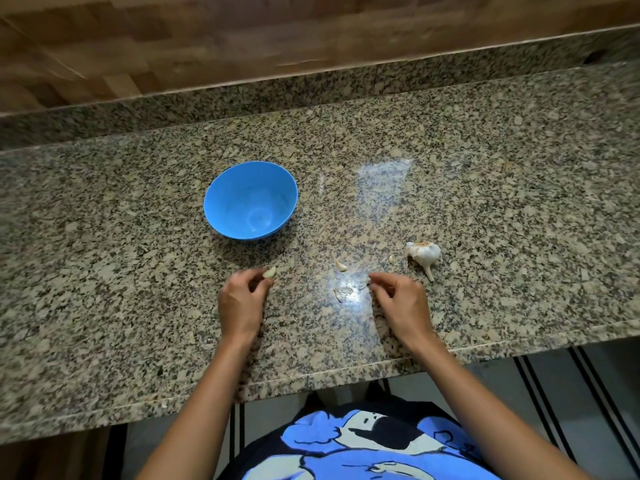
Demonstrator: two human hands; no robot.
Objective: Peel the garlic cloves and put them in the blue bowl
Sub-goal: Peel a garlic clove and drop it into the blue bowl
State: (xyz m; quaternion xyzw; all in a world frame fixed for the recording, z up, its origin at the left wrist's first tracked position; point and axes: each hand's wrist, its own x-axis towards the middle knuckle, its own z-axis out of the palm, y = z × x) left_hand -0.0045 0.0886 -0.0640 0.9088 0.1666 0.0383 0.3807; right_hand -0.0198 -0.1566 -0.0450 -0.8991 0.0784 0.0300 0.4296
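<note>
Pinched between the thumb and curled fingertips of the left hand [240, 303], a garlic clove [269, 271] sits just clear of the granite counter [485, 188], held near the blue bowl [250, 199], probably for a short drop into it. Right hand [401, 303] has its fingers curled, tips at a scrap of papery skin [362, 285]; whether it actually holds the scrap cannot be told. Loose peel [340, 265] lies between the hands. Garlic head [424, 254] rests to the right, within reach for the next clove. No clove is seen in the bowl.
</note>
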